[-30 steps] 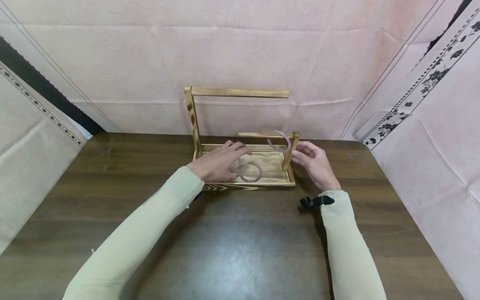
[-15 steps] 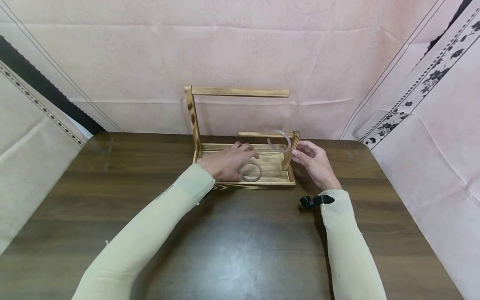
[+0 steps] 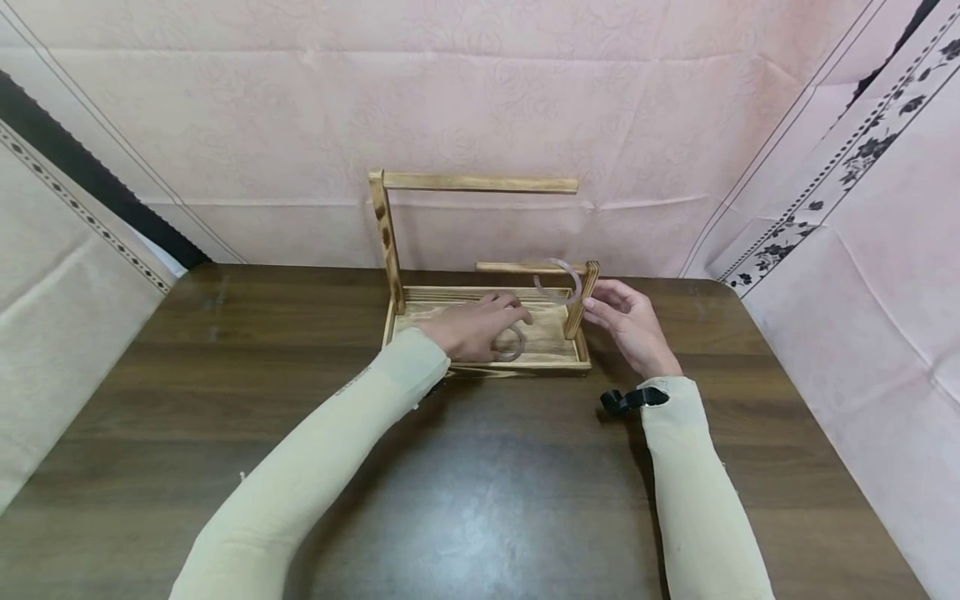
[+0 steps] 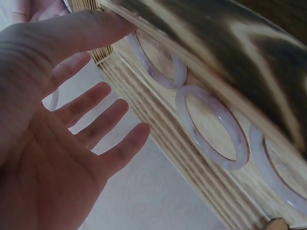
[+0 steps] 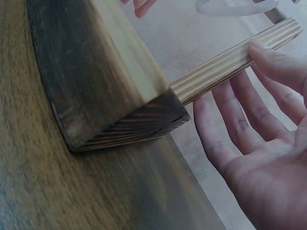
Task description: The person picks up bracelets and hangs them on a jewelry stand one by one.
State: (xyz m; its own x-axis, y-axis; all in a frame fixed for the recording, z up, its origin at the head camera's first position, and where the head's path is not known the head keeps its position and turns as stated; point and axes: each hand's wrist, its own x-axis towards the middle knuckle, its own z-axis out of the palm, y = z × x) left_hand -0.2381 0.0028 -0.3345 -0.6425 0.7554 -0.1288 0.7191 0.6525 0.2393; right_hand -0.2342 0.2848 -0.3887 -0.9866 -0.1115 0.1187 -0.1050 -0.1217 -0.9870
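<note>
A wooden jewelry stand with a shallow tray [image 3: 525, 368], two bars and two posts stands on the table. My left hand [image 3: 480, 325] is over the tray with fingers apart. In the left wrist view its thumb reaches the tray edge beside one pale lilac bangle [image 4: 180, 72]. A second bangle [image 4: 240, 141] and a third bangle [image 4: 271, 177] lie along the tray there; in the head view the hand hides most of them. My right hand [image 3: 633, 329] holds the short post [image 5: 216, 69] between thumb and fingers. Another bangle [image 3: 577, 287] hangs on the lower bar [image 3: 506, 268].
The taller post [image 3: 386, 242] rises at the tray's left end and carries the long upper bar [image 3: 480, 184]. Behind the brown wooden table [image 3: 465, 483] hangs a pale pink cloth [image 3: 480, 100]. A black strap [image 3: 633, 401] is on the right wrist.
My left hand has slid to the right along the tray and now covers more of the bangle at its front. The right hand has stayed at the short post.
</note>
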